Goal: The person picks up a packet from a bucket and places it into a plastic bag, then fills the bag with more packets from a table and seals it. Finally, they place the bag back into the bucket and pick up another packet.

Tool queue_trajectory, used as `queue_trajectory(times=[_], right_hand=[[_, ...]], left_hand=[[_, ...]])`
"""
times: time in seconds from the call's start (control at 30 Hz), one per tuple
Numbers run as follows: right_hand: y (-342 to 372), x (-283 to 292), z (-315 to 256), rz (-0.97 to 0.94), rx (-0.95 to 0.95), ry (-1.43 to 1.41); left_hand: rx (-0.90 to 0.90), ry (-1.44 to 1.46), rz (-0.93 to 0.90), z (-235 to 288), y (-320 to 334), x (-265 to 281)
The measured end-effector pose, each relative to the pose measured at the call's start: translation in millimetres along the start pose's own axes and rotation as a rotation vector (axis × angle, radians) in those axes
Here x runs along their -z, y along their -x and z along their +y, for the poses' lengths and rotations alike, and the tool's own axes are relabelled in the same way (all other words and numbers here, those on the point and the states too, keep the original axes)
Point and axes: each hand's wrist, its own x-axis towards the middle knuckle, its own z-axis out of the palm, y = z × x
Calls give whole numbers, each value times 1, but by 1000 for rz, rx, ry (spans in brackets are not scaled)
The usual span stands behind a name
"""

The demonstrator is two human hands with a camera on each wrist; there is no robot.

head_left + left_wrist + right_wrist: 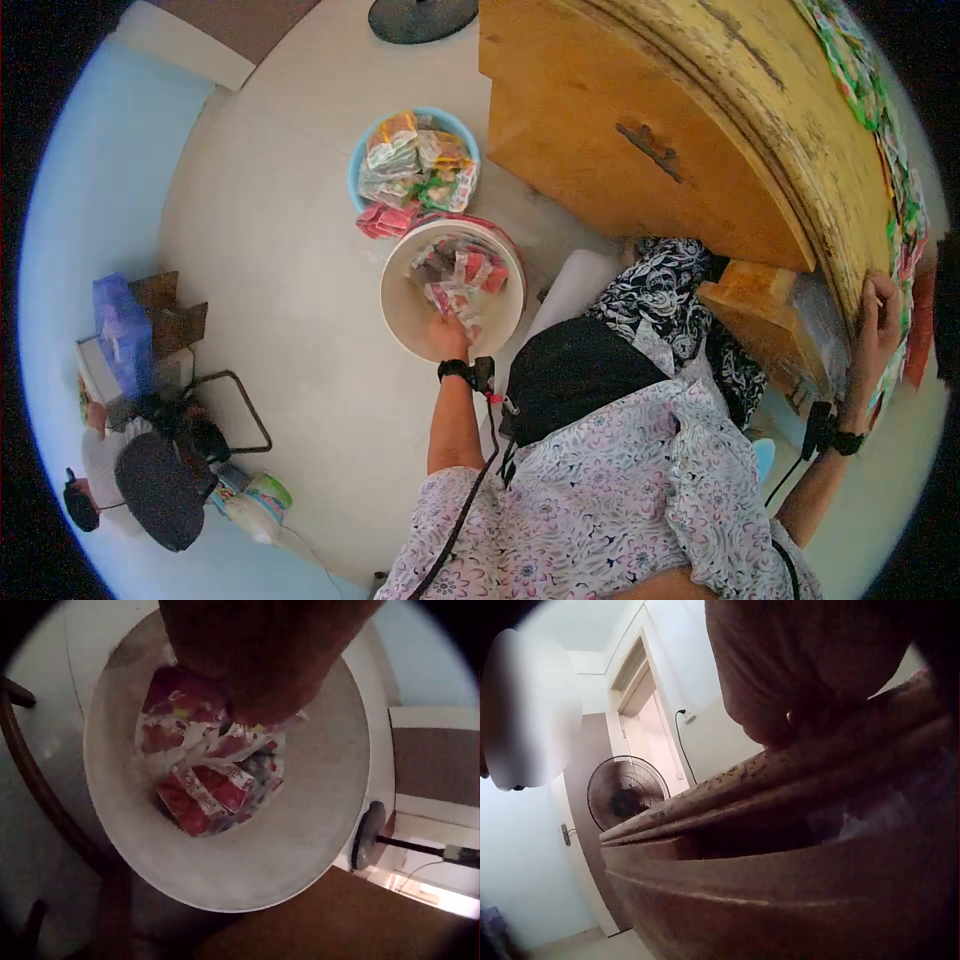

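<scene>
A round white bucket [392,315] stands on the floor in front of the seated person, with red-and-white plastic packets [482,270] lying inside. My left hand [447,335] reaches over its near rim and grips a red-and-white packet [184,712] there; the fingertips are largely hidden in the left wrist view. Far to the right, my right hand [878,318] rests on the worn edge of a wooden table [770,110], fingers loosely bent and holding nothing. Beside it on the tabletop lie green and red packets [900,200].
Just beyond the bucket sits a blue basin [354,175] heaped with packets, with red packets [385,220] by its rim. An open drawer [765,290] juts out near the person's knees. A standing fan [628,793] is farther off. Another person [125,460] sits at left.
</scene>
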Motion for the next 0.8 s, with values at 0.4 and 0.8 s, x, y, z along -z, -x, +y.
queue_trajectory(times=[0.4, 0.8], right_hand=[[6, -5, 1, 70, 20, 71], [10, -6, -1, 61, 38, 105]], left_hand=[[-153, -97, 61, -105, -58, -40], [-98, -1348, -4, -84, -69, -33]])
